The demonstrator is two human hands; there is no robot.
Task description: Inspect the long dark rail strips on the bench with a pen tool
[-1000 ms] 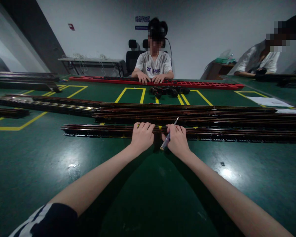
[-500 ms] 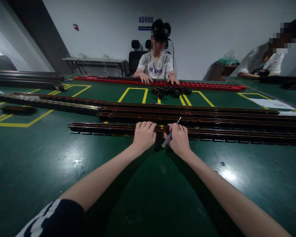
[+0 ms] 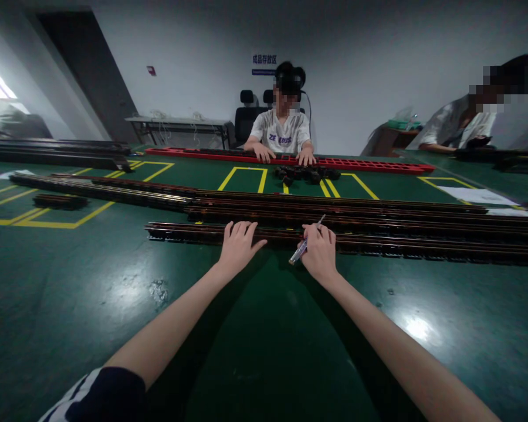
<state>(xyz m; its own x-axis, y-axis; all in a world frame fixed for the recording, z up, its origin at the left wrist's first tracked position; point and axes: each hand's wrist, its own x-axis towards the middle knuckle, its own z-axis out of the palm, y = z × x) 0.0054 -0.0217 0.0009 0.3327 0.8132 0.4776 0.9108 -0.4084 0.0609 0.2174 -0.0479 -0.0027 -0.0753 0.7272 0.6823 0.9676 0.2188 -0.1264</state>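
Note:
A long dark brown rail [image 3: 422,246] with several ribs lies across the green table in front of me. My left hand [image 3: 236,246] rests on its near edge, fingers stretched flat and holding nothing. My right hand [image 3: 319,252] sits on the same rail a little to the right, fingers curled round a thin pen-like tool [image 3: 305,247] whose tip points away from me. More long rails [image 3: 334,208] are stacked side by side just behind.
Across the table a seated person presses both hands on a long red rail [image 3: 378,166], with a pile of small black parts [image 3: 305,173] nearby. Another person sits far right beside paper sheets [image 3: 477,194]. Yellow floor-style lines [image 3: 242,179] mark the green table [image 3: 92,293].
My left hand slid leftward along the rail and its fingers flattened out. The view has shifted, so everything sits further right and lower. The right hand keeps its tool.

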